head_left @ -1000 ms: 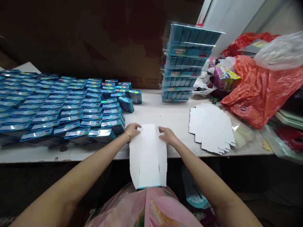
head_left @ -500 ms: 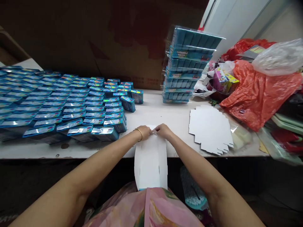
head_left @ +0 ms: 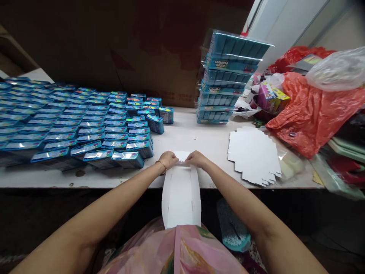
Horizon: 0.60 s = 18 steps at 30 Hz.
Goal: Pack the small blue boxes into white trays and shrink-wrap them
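Observation:
A white cardboard box blank [head_left: 180, 198] lies partly on the table's front edge, its near end against my clothing. Its long sides curve upward. My left hand [head_left: 168, 160], with a bracelet at the wrist, pinches the far left corner of the blank. On the far right corner, my right hand [head_left: 196, 159] pinches too, fingers closed on the card. Between the hands the far end flap is bent up from the sheet. My fingers partly hide the folded corners.
Many small blue packs [head_left: 91, 125] stand in rows at left. A stack of wrapped blue trays [head_left: 225, 80] rises behind. Flat white box blanks [head_left: 253, 154] lie at right, beside a red plastic bag [head_left: 308, 110]. A teal container [head_left: 236, 241] sits below the table [head_left: 182, 129].
My left hand has moved left, away from my right hand, to the far left corner. More of the far flap shows between the hands.

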Available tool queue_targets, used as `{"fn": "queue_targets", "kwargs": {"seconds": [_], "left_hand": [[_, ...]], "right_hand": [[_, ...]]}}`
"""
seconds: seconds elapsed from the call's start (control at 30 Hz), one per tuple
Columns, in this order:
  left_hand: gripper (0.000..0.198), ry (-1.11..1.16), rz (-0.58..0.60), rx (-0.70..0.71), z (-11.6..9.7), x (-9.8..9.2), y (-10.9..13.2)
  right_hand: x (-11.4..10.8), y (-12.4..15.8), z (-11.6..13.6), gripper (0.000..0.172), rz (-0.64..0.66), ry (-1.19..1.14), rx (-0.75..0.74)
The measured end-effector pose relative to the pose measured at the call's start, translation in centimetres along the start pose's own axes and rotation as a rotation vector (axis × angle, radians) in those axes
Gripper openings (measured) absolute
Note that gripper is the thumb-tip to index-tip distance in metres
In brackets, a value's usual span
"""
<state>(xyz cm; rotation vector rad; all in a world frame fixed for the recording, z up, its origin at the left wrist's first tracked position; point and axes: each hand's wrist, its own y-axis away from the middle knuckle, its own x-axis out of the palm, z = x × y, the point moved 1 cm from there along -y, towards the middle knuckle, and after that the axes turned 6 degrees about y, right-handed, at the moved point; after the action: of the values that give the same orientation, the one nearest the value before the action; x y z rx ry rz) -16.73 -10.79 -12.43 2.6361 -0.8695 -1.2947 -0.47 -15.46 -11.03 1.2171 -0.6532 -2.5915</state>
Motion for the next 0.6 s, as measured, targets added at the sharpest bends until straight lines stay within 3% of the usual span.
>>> {"fn": "queue_targets", "kwargs": {"seconds": [0.37,0.53,0.6], "left_hand": [[0.018,0.04,-0.057,-0.116,-0.7,0.9,0.1],[0.051,0.037,-0.121,-0.179,-0.5,0.3,-0.5],[0.063,0.045,-0.112,-0.201,-0.5,0.0,-0.9]], "right_hand": [[0.1,0.7,1.6,0.016,-0.04,0.142,0.089],[0.0,0.3,1.1,0.057,-0.106,0.135,0.107],[-0.2,0.2,0.9,0.065,-0.105,0.118,0.112]]}}
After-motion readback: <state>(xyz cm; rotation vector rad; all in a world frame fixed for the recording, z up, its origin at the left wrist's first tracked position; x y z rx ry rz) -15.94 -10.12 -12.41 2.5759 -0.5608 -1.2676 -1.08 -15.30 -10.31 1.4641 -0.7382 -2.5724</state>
